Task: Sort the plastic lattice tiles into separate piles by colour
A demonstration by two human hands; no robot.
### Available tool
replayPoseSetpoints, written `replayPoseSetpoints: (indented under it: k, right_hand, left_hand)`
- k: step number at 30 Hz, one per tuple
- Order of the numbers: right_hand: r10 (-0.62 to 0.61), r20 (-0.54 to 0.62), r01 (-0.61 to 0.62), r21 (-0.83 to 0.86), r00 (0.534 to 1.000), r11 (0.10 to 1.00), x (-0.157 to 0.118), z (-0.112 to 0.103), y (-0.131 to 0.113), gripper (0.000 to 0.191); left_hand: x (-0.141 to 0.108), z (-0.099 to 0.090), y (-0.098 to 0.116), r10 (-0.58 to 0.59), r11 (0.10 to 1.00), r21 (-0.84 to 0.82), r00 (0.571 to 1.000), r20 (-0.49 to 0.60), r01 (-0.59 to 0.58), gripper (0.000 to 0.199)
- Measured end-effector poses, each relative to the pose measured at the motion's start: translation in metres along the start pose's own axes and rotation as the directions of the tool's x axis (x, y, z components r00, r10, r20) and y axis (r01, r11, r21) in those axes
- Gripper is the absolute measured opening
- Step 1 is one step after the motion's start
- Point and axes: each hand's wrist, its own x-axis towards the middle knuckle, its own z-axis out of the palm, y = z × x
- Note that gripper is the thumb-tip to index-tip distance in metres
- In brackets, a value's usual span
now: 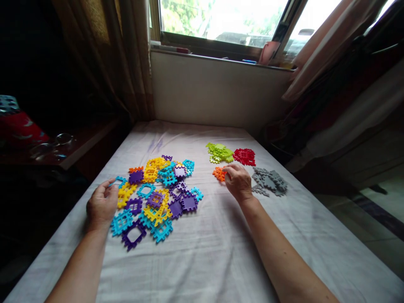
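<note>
– Left hand (101,204) is at the left edge of the mixed heap (155,199), fingers curled at a light blue frame piece (120,181). Looks like contact, but I can't tell if it's really gripping it. Right hand (239,179) is over at the orange pile (217,174), fingers bent down at its right side. Back of the hand faces us, so can't tell whether a piece is pinched.

– ok and what's it all on?

– Big whitish cloth (202,265), kinda wrinkled, over a flat surface running up to a pale wall (217,88). Window (221,21) above that, brown curtain (126,59) on the left.

– Piles, biggest to smallest?

– Mixed heap wins easily: yellow, purple and light blue toothed pieces, some solid, some with cutouts, lots overlapping, left of centre. Next is the grey pile (271,182), just right of the right hand. Then the green pile (220,153) farther back, with the red pile (244,156) right beside it. Orange pile looks smallest, partly hidden by the hand, on the near side of the green.

– Any odd ones out?

– Yeah, a bit of orange (135,169) in the mixed heap, poking out behind a solid purple tile (136,176).
</note>
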Motion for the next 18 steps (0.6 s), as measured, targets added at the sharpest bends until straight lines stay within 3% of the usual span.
replayPoseSetpoints:
  k: [6,12,18]
  right_hand:
    - [-0.202,0.157,0.167,0.208,0.967,0.964,0.051,0.015,-0.092,0.029]
    - [-0.385,0.356,0.277,0.318,0.852,0.907,0.087,0.058,-0.194,0.033]
    - [-0.373,0.502,0.275,0.261,0.78,0.925,0.102,0.09,-0.245,0.034]
  left_hand:
    - [0.001,0.003,-0.006,0.015,1.0,-0.021,1.0,-0.009,-0.015,0.038]
    - [0.0,0.005,-0.01,0.056,0.997,-0.048,0.998,-0.018,-0.057,0.039]
    - [-0.001,0.007,-0.015,0.093,0.994,-0.055,0.996,-0.002,-0.093,0.04]
